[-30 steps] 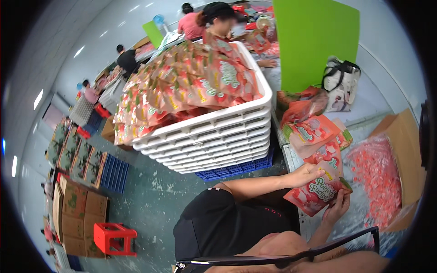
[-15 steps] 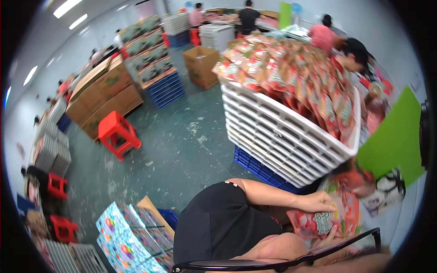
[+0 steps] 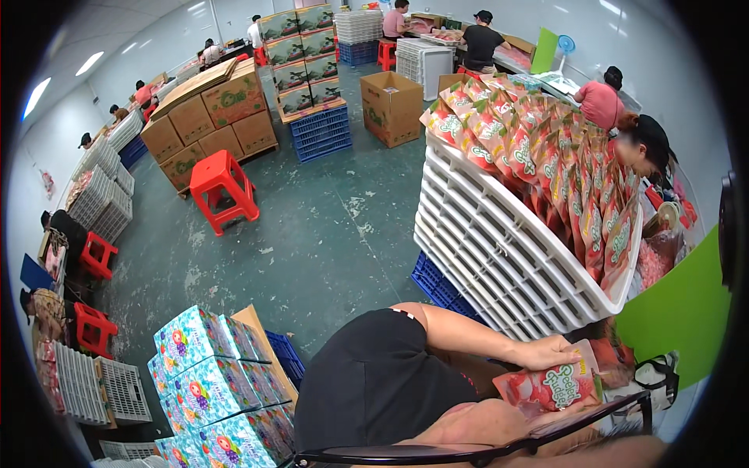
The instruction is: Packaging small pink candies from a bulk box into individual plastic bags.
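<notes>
A red and clear printed candy pouch (image 3: 552, 388) is held in front of my body at the lower right. My left hand (image 3: 546, 352) has its fingers closed on the pouch's upper edge. At the lower edge of the same pouch, my right hand (image 3: 576, 412) grips it, partly hidden behind a dark glasses frame (image 3: 546, 441). Just beyond the pouch lies more reddish packaging (image 3: 612, 360), whose kind I cannot make out.
Tall stacked white crates (image 3: 499, 242) stand ahead, the top one filled with upright pouches (image 3: 538, 156). A green panel (image 3: 679, 312) is at right. Printed boxes (image 3: 211, 382) are stacked lower left. A red stool (image 3: 222, 187) stands on the floor; a person (image 3: 651, 144) works beyond the crates.
My view has swung, so the room sits lower and further right in the picture. The pouch remains in both hands, now turned with its printed front more squarely visible.
</notes>
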`<state>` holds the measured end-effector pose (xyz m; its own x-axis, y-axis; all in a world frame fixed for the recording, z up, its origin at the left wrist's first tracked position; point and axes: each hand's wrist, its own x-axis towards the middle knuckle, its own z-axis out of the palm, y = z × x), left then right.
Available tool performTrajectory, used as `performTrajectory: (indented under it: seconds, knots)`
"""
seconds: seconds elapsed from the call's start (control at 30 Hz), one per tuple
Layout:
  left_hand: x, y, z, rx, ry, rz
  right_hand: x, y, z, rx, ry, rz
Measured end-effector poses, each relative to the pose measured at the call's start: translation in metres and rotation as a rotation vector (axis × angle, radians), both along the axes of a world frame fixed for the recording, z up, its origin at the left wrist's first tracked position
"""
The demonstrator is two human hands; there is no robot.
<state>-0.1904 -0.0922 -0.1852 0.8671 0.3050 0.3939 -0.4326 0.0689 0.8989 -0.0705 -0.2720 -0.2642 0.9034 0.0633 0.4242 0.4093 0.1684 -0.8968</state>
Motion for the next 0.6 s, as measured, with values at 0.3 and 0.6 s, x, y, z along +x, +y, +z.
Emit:
performTrajectory:
  seconds: [0.3, 0.6]
  knots:
    - [0.017, -0.002, 0.008, -0.402, -0.141, -0.270, -0.040, 0.023, 0.068, 0.099, 0.194, -0.125]
    - [0.013, -0.019, 0.027, 0.050, 0.188, -0.023, 0.045, -0.029, 0.006, -0.149, -0.414, -0.090]
